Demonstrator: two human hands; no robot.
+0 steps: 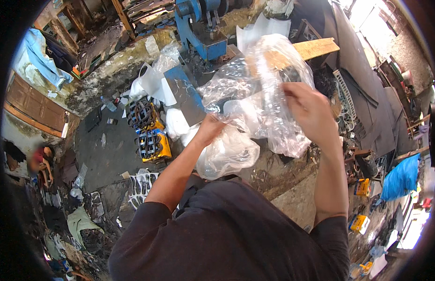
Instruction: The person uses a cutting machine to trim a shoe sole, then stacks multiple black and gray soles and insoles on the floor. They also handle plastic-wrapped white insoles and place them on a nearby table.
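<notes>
A large, crumpled clear plastic bag (pixel 285 133) hangs in front of me, stretched between my hands. My left hand (pixel 210 129) is closed on its gathered edge, and a bulging part of the plastic droops below the fingers. Higher and to the right, my right hand (pixel 307 110) pinches the plastic; its fingertips are slightly blurred. Something white (pixel 238 110) shows through or among the folds between the hands; what it is I cannot make out. Whether the plastic is one bag or several overlapping ones, I cannot tell.
Ahead stands a blue machine (pixel 205 40) beside a leaning blue-edged panel (pixel 180 93). A wooden board (pixel 315 48) juts out behind the plastic. Bundles of black cut pieces with yellow-and-blue packaging (pixel 153 144) lie left. Another person (pixel 42 161) is at far left. Scraps litter the floor.
</notes>
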